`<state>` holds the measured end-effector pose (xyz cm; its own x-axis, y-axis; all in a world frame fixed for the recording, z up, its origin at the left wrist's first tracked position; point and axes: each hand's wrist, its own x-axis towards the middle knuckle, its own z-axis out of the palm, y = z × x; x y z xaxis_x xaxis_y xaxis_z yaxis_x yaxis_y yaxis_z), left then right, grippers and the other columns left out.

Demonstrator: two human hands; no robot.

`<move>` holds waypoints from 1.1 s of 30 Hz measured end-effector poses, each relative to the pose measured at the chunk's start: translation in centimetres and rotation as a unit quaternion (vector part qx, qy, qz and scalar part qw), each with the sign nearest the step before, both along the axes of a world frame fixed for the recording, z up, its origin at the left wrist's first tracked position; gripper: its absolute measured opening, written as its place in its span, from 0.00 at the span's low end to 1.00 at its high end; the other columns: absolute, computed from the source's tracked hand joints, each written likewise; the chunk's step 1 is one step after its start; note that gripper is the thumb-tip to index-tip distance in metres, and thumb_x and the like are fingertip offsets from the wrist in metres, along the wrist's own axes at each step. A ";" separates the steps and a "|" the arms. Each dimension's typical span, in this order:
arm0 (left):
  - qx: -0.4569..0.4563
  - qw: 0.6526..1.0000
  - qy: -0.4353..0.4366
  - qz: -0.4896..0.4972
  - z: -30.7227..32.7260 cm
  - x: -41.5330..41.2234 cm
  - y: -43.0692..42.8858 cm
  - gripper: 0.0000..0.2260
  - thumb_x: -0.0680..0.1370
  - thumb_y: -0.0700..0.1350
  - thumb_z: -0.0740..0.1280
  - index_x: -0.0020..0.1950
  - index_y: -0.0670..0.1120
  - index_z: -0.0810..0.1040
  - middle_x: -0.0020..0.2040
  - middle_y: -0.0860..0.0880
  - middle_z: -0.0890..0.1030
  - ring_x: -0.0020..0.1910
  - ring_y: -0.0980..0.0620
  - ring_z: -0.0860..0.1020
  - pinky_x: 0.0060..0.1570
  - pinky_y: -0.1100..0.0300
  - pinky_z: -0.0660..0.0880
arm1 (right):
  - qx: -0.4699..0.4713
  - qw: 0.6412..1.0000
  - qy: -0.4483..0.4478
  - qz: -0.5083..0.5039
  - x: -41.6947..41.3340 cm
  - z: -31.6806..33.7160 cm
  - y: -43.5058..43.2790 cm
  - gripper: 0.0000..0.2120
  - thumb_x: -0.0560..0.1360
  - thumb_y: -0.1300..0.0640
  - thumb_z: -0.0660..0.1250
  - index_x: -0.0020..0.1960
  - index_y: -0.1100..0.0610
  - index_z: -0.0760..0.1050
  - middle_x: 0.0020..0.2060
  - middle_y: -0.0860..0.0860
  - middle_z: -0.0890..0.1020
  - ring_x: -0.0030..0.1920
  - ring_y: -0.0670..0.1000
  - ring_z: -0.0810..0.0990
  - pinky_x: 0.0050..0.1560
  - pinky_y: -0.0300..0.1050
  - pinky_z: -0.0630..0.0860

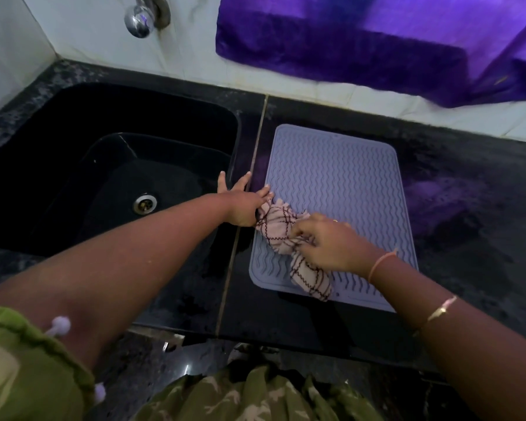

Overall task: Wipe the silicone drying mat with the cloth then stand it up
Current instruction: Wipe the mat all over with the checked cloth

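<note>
A lilac silicone drying mat [340, 183] with wavy ridges lies flat on the black counter, just right of the sink. A crumpled pink cloth [281, 230] with dark checked lines rests on the mat's near-left part. My right hand [325, 243] is closed over the cloth, pressing it on the mat. My left hand [243, 202] lies flat with fingers spread at the mat's left edge, touching the edge and the counter strip beside the sink. Part of the mat is hidden under the cloth and my right hand.
A deep black sink [110, 177] with a metal drain [145, 202] is to the left. A chrome tap [143, 16] juts from the tiled wall. A purple cloth [377, 41] hangs on the wall behind the mat. The counter's front edge [255, 338] is near my body.
</note>
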<state>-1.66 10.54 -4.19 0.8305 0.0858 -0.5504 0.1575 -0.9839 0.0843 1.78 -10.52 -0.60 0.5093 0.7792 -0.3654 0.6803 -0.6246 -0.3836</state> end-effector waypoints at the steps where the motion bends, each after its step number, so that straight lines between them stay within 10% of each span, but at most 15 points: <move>1: 0.005 1.000 -0.011 0.003 -0.1 -0.1 -0.1 0.34 0.77 0.46 0.59 0.77 0.57 0.43 0.78 0.59 0.41 0.75 0.47 0.32 0.64 0.31 0.30 | 0.016 0.998 0.039 -0.040 -0.4 -0.1 0.9 0.17 0.73 0.43 0.60 0.57 0.50 0.73 0.54 0.51 0.73 0.54 0.53 0.74 0.56 0.54 0.71; 4: -0.017 0.999 -0.025 0.034 -0.5 -0.4 -0.4 0.35 0.76 0.43 0.59 0.77 0.56 0.44 0.77 0.59 0.41 0.75 0.47 0.32 0.65 0.31 0.30 | -0.023 0.998 -0.037 -0.051 -2.8 -1.4 3.1 0.25 0.69 0.35 0.61 0.55 0.53 0.71 0.55 0.54 0.72 0.55 0.56 0.72 0.56 0.55 0.71; 8: -0.085 0.992 -0.004 0.089 -0.5 -0.7 -0.5 0.37 0.75 0.38 0.57 0.77 0.59 0.43 0.76 0.62 0.39 0.75 0.46 0.34 0.64 0.29 0.32 | -0.003 0.986 -0.166 -0.006 -5.4 -3.8 4.0 0.20 0.73 0.54 0.61 0.64 0.56 0.69 0.60 0.56 0.73 0.59 0.58 0.72 0.59 0.53 0.64; 20: -0.028 0.998 0.037 0.035 0.6 0.0 0.3 0.36 0.77 0.58 0.63 0.76 0.60 0.42 0.76 0.62 0.39 0.75 0.44 0.33 0.61 0.28 0.31 | -0.019 0.989 0.047 0.139 -3.0 -2.0 0.6 0.16 0.71 0.54 0.66 0.58 0.48 0.79 0.51 0.44 0.82 0.49 0.48 0.77 0.50 0.44 0.74; 25: -0.031 0.998 0.049 0.029 1.0 0.0 0.4 0.38 0.76 0.59 0.65 0.77 0.60 0.42 0.76 0.62 0.39 0.75 0.45 0.34 0.61 0.28 0.32 | 0.027 0.991 -0.130 0.015 2.4 -0.8 -0.4 0.12 0.75 0.55 0.63 0.56 0.51 0.79 0.43 0.53 0.76 0.40 0.52 0.74 0.38 0.44 0.72; 29: -0.023 0.998 0.047 0.032 1.3 0.0 -0.1 0.38 0.76 0.58 0.66 0.77 0.59 0.44 0.77 0.60 0.40 0.75 0.45 0.34 0.62 0.28 0.32 | 0.121 0.981 -0.072 -0.136 5.5 0.6 1.4 0.07 0.74 0.56 0.64 0.44 0.56 0.80 0.33 0.53 0.79 0.31 0.49 0.75 0.31 0.42 0.70; 33: -0.018 0.998 0.054 0.036 1.6 0.0 -0.3 0.37 0.76 0.57 0.66 0.77 0.58 0.47 0.77 0.60 0.40 0.76 0.45 0.35 0.63 0.27 0.32 | 0.060 0.997 -0.016 -0.053 2.4 -1.0 3.9 0.08 0.72 0.53 0.63 0.44 0.55 0.80 0.44 0.55 0.78 0.47 0.55 0.77 0.47 0.48 0.73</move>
<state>-1.63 10.20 -2.59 0.7592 0.1213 -0.6395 0.2374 -0.9664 0.0985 4.23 -6.60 -1.61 0.6014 0.7568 -0.2559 0.6250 -0.6452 -0.4394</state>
